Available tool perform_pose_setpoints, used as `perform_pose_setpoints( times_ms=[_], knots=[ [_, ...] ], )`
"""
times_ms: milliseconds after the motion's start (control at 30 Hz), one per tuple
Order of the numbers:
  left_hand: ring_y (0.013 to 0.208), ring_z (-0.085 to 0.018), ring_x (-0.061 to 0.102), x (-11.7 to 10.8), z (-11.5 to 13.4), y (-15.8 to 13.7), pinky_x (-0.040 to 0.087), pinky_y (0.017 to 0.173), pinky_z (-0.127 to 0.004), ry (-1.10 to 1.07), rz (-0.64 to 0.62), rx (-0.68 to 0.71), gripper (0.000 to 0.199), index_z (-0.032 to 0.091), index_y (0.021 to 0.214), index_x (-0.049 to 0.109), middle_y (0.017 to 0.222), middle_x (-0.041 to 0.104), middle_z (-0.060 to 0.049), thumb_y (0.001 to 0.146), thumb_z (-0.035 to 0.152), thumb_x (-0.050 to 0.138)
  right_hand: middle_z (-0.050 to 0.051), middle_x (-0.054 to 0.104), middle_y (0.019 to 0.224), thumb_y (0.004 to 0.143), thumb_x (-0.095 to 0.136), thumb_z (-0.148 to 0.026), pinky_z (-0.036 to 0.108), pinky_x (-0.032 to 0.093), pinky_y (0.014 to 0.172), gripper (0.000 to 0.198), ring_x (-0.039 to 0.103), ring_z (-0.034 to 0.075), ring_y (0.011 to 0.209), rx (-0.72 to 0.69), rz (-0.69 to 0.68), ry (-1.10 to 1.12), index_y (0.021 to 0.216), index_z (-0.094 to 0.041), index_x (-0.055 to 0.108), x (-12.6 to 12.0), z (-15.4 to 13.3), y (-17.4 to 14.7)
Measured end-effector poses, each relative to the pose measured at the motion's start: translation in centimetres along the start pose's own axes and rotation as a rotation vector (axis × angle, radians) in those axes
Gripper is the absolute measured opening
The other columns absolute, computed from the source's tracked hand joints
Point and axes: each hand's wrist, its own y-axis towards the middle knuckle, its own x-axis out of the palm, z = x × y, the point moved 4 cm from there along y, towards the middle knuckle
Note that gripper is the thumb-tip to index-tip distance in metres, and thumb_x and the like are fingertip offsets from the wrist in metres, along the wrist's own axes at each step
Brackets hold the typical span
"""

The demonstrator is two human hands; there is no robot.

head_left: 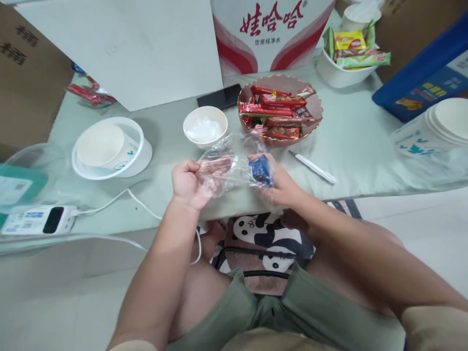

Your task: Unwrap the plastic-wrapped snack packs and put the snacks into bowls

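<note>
At the frame's centre, the packet (261, 170) is blue, the plastic bag (239, 168) clear; just above, the bowl (313, 101) is pink with a gold rim, its wrappers (281, 100) mainly red. Lower centre, the panda print (252, 230) is black and white.

From my end, I couldn't settle between home and office: a cloth-covered table (358, 139) held a bowl (282, 142) of wrapped snacks (281, 101) and stacked paper cups (419, 134), cardboard cartons (25, 87) crowded it, and pale tiled floor (413, 219) showed below.
</note>
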Motion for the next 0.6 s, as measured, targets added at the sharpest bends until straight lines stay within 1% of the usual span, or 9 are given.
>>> perform_pose_setpoints(
  times_ms=[33, 100, 167, 233, 333, 433, 533, 600],
  knots=[
    [0.066, -0.027, 0.074, 0.0, 0.2, 0.0, 0.038, 0.032, -0.02, 0.09, 0.05, 0.054, 0.025, 0.012, 0.072, 0.062, 0.079, 0.075, -0.019, 0.054, 0.019, 0.046, 0.013, 0.064, 0.129, 0.085, 0.067, -0.044, 0.048, 0.052, 0.102, 0.058, 0.064, 0.031, 0.117, 0.032, -0.001, 0.023, 0.136, -0.024, 0.047, -0.2, 0.1, 0.0],
    [0.053, -0.021, 0.067, 0.1, 0.4, -0.2, 0.022, 0.026, -0.016, 0.101, 0.142, 0.095, 0.014, 0.015, 0.06, 0.053, 0.067, 0.07, -0.016, 0.049, 0.019, 0.045, 0.012, 0.063, 0.13, 0.087, 0.066, -0.044, 0.047, 0.052, 0.103, 0.056, 0.064, 0.03, 0.117, 0.072, -0.005, 0.057, 0.135, -0.025, 0.044, -0.6, -0.1, 0.0],
    [0.045, -0.015, 0.058, 0.2, 0.6, -0.3, 0.015, 0.025, -0.015, 0.081, 0.159, 0.11, 0.006, 0.018, 0.053, 0.042, 0.062, 0.065, -0.014, 0.047, 0.019, 0.044, 0.012, 0.062, 0.131, 0.087, 0.066, -0.039, 0.047, 0.051, 0.104, 0.054, 0.064, 0.029, 0.117, 0.082, -0.005, 0.068, 0.133, -0.026, 0.042, -0.9, -0.7, -0.1],
    [0.042, -0.013, 0.053, 0.2, 0.9, -0.4, 0.014, 0.025, -0.014, 0.053, 0.144, 0.124, 0.012, 0.02, 0.051, 0.033, 0.06, 0.062, -0.011, 0.047, 0.019, 0.044, 0.013, 0.062, 0.132, 0.085, 0.066, -0.034, 0.048, 0.05, 0.105, 0.051, 0.064, 0.029, 0.119, 0.08, 0.013, 0.039, 0.13, -0.026, 0.043, -1.2, -1.3, -0.2],
    [0.043, -0.011, 0.053, -0.2, 1.5, -0.3, 0.014, 0.025, -0.014, 0.026, 0.158, 0.188, 0.019, 0.021, 0.051, 0.025, 0.057, 0.056, -0.007, 0.047, 0.019, 0.044, 0.013, 0.062, 0.136, 0.082, 0.068, -0.026, 0.049, 0.049, 0.107, 0.05, 0.063, 0.029, 0.122, 0.083, 0.096, -0.03, 0.126, -0.027, 0.045, -1.9, -2.0, -0.3],
    [0.04, -0.01, 0.05, -0.6, 2.0, -0.2, 0.013, 0.026, -0.014, 0.021, 0.2, 0.222, 0.018, 0.021, 0.05, 0.024, 0.054, 0.051, -0.004, 0.048, 0.019, 0.043, 0.012, 0.063, 0.135, 0.079, 0.069, -0.025, 0.05, 0.052, 0.102, 0.051, 0.066, 0.029, 0.117, 0.104, 0.239, 0.003, 0.124, -0.028, 0.046, -2.9, -2.2, -0.4],
    [0.04, -0.01, 0.051, -0.6, 1.9, -0.1, 0.013, 0.026, -0.014, 0.017, 0.21, 0.207, 0.019, 0.021, 0.051, 0.025, 0.052, 0.047, -0.003, 0.049, 0.018, 0.043, 0.011, 0.063, 0.131, 0.08, 0.069, -0.027, 0.048, 0.058, 0.092, 0.048, 0.069, 0.028, 0.11, 0.152, 0.357, 0.089, 0.123, -0.029, 0.047, -4.2, -2.4, -1.0],
    [0.041, -0.01, 0.052, -0.4, 1.6, 0.0, 0.013, 0.027, -0.014, 0.02, 0.203, 0.189, 0.019, 0.021, 0.051, 0.025, 0.053, 0.048, -0.003, 0.049, 0.018, 0.043, 0.01, 0.064, 0.129, 0.08, 0.069, -0.027, 0.047, 0.059, 0.09, 0.046, 0.069, 0.028, 0.111, 0.155, 0.426, 0.073, 0.122, -0.03, 0.048, -5.3, -3.1, -1.5]
  ],
)
